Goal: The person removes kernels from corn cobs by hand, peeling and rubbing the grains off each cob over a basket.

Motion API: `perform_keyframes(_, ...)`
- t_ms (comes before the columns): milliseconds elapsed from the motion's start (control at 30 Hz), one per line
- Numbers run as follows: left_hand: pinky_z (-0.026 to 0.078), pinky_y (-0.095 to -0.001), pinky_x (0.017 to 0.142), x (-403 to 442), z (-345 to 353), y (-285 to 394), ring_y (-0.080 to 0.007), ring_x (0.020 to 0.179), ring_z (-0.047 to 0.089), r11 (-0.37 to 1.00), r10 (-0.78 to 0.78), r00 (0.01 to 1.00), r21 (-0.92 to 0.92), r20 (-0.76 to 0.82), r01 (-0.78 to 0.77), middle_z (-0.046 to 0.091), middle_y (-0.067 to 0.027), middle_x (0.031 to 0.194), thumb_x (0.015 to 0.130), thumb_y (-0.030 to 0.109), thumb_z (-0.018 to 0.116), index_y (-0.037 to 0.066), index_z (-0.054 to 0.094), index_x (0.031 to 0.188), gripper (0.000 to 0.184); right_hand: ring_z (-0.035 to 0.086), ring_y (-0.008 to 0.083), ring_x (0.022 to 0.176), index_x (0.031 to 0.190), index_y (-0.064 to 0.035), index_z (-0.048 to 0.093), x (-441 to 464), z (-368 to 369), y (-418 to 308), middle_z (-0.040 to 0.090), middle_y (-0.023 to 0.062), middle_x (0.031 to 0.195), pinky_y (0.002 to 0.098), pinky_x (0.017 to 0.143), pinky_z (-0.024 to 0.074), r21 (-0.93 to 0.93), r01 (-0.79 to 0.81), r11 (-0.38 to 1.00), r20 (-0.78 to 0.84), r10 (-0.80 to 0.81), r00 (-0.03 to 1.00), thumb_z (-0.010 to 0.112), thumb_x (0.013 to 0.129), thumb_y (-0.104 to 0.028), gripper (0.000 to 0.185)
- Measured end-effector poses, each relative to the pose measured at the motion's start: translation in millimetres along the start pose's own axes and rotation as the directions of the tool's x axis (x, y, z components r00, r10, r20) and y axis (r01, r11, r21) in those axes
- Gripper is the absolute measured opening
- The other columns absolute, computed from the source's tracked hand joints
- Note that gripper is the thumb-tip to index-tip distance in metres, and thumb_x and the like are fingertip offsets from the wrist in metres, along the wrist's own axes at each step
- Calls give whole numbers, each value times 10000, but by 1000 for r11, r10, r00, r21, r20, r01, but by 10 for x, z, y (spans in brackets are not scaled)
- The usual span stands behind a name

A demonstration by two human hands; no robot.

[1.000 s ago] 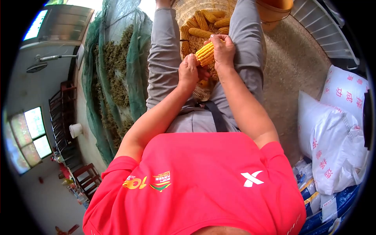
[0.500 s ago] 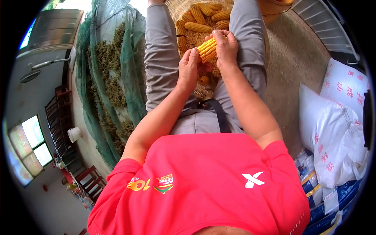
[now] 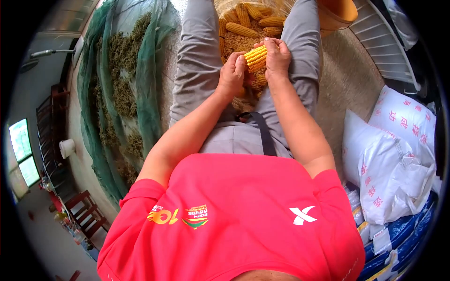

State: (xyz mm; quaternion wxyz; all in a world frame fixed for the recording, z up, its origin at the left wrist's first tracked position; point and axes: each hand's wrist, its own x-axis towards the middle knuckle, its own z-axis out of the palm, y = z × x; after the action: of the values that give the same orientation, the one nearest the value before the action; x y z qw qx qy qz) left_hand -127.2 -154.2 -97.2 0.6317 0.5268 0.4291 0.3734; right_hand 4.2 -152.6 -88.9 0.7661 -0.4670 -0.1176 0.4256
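Note:
Between my knees, a yellow ear of corn (image 3: 256, 58) is held in both hands above a woven basket (image 3: 286, 8). My left hand (image 3: 233, 72) grips its left end, with the thumb lying along the kernels. Fingers of my right hand (image 3: 277, 57) wrap round the other end, thumb on top. Rows of kernels show between the two hands. Below them, loose corn kernels (image 3: 236, 44) fill the basket, and several other corn cobs (image 3: 242, 30) lie at its far side. The undersides of both hands are hidden.
Green netting (image 3: 152, 89) with dried plants (image 3: 124, 70) spreads over the floor at left. An orange bucket (image 3: 344, 11) stands beyond my right knee, near a white metal rack (image 3: 384, 42). White printed sacks (image 3: 398, 154) lean at right. A wooden chair (image 3: 86, 213) stands at far left.
My view has shifted slightly, so the bucket shows more and the sacks sit further left. Both hands stay on the ear of corn, in nearly the same grip.

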Motion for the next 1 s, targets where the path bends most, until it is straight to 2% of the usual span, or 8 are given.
perform_keyframes(67,481,-246,433,21,-60,-35,-130,515,591,997,-52,997,51,52,50,625,-78,829,1018,285,380,26,503,1142,312,648,190,676,926,-7,506,-25,0,36,620,110,793,293,613,535,-34,20,999,4,-20,1000,622,860,-53,141)
perform_keyframes(233,478,-253,416,-24,-63,32,-125,490,571,993,-69,998,92,-13,70,579,-45,745,1004,294,414,50,537,1067,280,652,197,681,933,1,500,-59,-10,46,611,109,812,298,610,539,-72,47,996,21,-45,999,623,863,-59,153)
perform_keyframes(300,485,-257,415,14,-93,22,-127,496,578,985,-174,985,4,-9,174,568,-40,733,996,298,443,55,546,1054,270,650,198,676,932,1,497,-71,-17,27,609,109,820,302,615,540,-78,73,994,55,-68,996,623,866,-65,157)
perform_keyframes(433,498,-270,423,-7,-89,28,-149,513,592,979,-177,984,-104,7,177,578,-53,748,983,334,476,67,546,1060,287,651,200,684,902,-32,505,-80,-24,14,629,105,777,301,627,536,-53,75,996,41,-73,997,633,863,-89,145)
perform_keyframes(600,533,-304,494,-45,-117,147,-206,580,622,886,-315,940,-315,132,341,592,-75,834,972,369,497,78,539,1043,303,649,196,676,891,-35,516,-39,-54,35,633,103,768,303,626,535,-64,121,991,62,-117,991,632,863,-95,133)
perform_keyframes(700,537,-307,520,-50,-100,186,-208,598,625,898,-338,928,-242,155,368,575,-64,822,978,347,490,75,529,1056,285,649,194,676,895,-35,516,-44,-58,25,635,101,771,301,627,536,-89,105,990,75,-98,992,633,863,-97,136)
perform_keyframes(833,527,-302,512,-36,-129,92,-205,604,625,884,-313,931,-302,187,357,549,-52,780,981,328,479,80,524,1062,265,647,185,676,904,-33,519,-58,-44,20,633,96,770,292,620,535,-98,103,990,71,-97,993,632,866,-98,136)
perform_keyframes(1000,500,-307,482,6,-170,-14,-198,574,590,891,-333,923,-256,193,375,521,-43,736,976,239,453,84,527,1096,210,647,168,651,918,-11,527,-109,-14,24,653,117,751,279,574,529,-254,208,944,137,-178,974,631,868,-85,137)
